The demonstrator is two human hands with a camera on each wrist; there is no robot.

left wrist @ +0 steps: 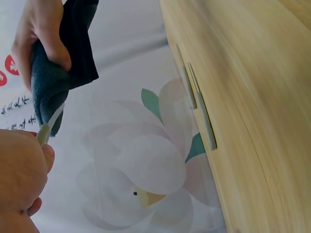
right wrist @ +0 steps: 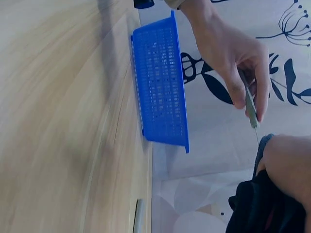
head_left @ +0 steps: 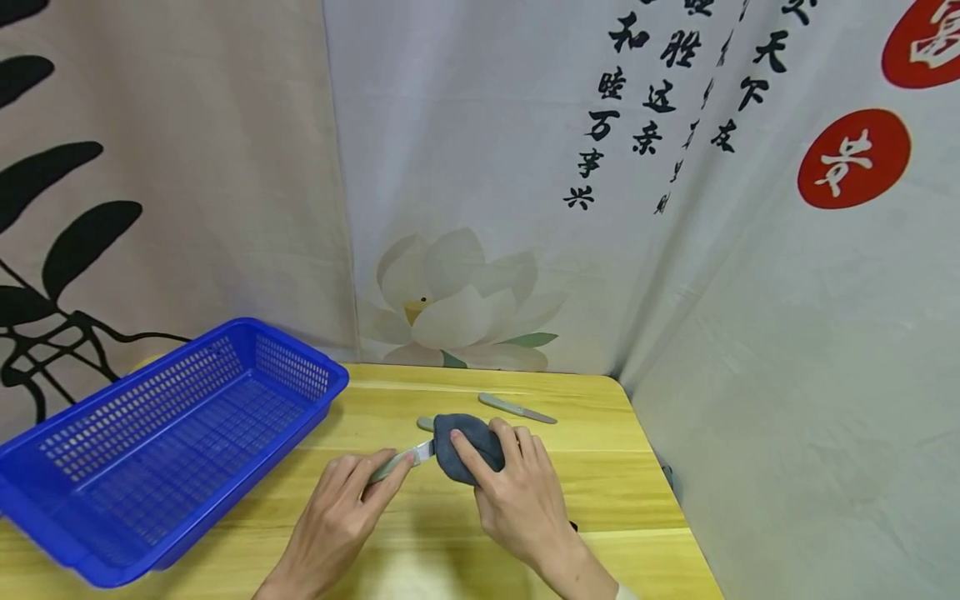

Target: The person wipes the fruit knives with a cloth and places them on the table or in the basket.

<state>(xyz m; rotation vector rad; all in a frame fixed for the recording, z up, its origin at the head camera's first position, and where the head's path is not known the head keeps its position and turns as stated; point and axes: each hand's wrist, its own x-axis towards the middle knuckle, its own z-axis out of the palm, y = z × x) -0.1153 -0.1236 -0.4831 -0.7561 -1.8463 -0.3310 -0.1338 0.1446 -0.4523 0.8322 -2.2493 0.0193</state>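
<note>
"Where does the knife lie?"

"In the left-hand grip, with the fingers curled round its pale handle. Its long axis slants away from the person and to the right, the blade pointing at the cloth."

"And who has the cloth?"

"The right-hand grip. The thumb lies across the near face, and the folded fabric bunches between thumb and fingers."

"So blade and cloth touch?"

"They meet at the cloth's left edge. I can't tell whether the tip sits inside a fold or just against it; the fabric hides it."

"Which hand is nearer the blade, then?"

"The left is nearer the handle end; the right reaches the blade end only through the cloth. I'd judge that straight line between the two hands to be what matters."

"Are they down on the table?"

"No, raised above it. Beyond them lie a second knife and another pale handle, partly behind the cloth. The blue basket stands off to the left."
</note>
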